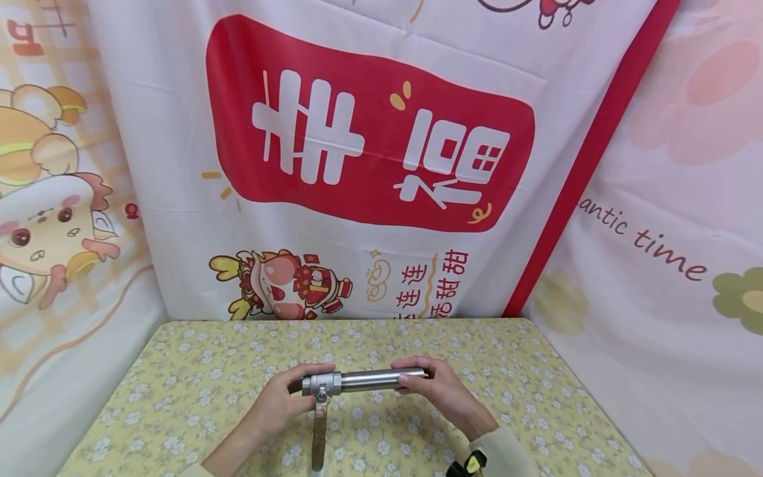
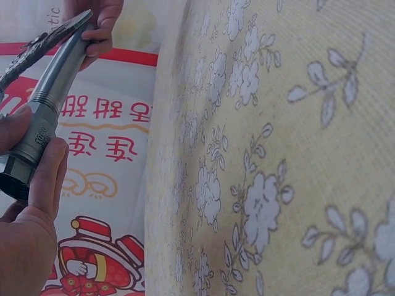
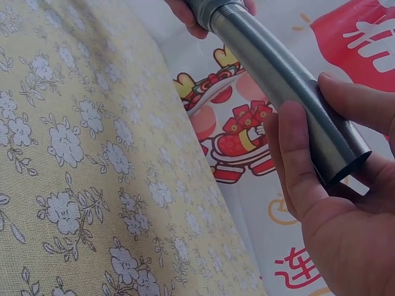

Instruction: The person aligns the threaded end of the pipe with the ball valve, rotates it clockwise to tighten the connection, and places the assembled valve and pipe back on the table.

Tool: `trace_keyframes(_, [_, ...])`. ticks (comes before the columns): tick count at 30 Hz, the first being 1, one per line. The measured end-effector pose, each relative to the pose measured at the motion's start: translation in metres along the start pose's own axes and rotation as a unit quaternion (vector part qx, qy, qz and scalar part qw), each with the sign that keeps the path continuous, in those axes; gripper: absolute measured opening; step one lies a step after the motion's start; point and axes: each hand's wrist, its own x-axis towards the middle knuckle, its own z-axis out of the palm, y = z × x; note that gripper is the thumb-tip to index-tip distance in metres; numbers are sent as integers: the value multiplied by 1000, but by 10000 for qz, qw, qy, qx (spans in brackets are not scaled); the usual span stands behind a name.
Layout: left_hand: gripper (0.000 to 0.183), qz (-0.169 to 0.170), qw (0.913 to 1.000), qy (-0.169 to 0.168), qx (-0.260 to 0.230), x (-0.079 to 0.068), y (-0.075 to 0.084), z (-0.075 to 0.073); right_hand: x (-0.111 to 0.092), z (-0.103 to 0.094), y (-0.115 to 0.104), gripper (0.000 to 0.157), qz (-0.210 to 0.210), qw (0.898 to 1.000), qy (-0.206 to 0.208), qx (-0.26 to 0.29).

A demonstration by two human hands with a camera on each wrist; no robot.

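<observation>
A silver ball valve [image 1: 322,383] with a long lever handle [image 1: 319,434] is joined to a straight metal pipe [image 1: 372,379]. My left hand [image 1: 285,396] grips the valve body, thumb and fingers on opposite sides of it. Around the pipe's far end curl the fingers of my right hand [image 1: 438,391]. In the left wrist view the valve's open hexagonal end [image 2: 15,172] faces the camera. The right wrist view shows threads where the pipe [image 3: 290,80] meets the valve, and the pipe's open end beside my right palm [image 3: 345,228].
Beneath the hands lies a yellow floral tablecloth [image 1: 238,371] over the table. A white printed curtain [image 1: 179,265] with a red banner hangs behind its back edge, and more printed cloth [image 1: 656,298] hangs at the sides. A dark strap [image 1: 467,464] circles the right wrist.
</observation>
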Motion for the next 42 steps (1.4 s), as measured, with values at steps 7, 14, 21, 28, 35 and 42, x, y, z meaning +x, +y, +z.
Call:
trace_keyframes(7, [50, 42, 10000, -45, -11, 1, 0, 0, 1, -2, 0, 37, -134, 9996, -97, 241])
trace_keyframes(14, [50, -167, 9996, -28, -217, 1, 1, 0, 1, -6, 2, 41, -168, 9989, -302, 302])
trace_keyframes(21, [50, -210, 9995, 1, -231, 2, 1, 0, 1, -5, 2, 38, -207, 9989, -320, 266])
trace_keyframes(28, [52, -187, 9995, -50, -255, 2, 0, 0, 1, -3, 2, 39, -226, 9994, -217, 157])
trace_keyframes(35, [53, -146, 9997, -80, -185, 2, 1, -1, 2, -2, 1, 50, -267, 9993, -229, 89])
trace_keyframes(42, [52, -129, 9999, -5, -90, 2, 1, -1, 0, -2, 0, 41, -245, 9994, -204, 133])
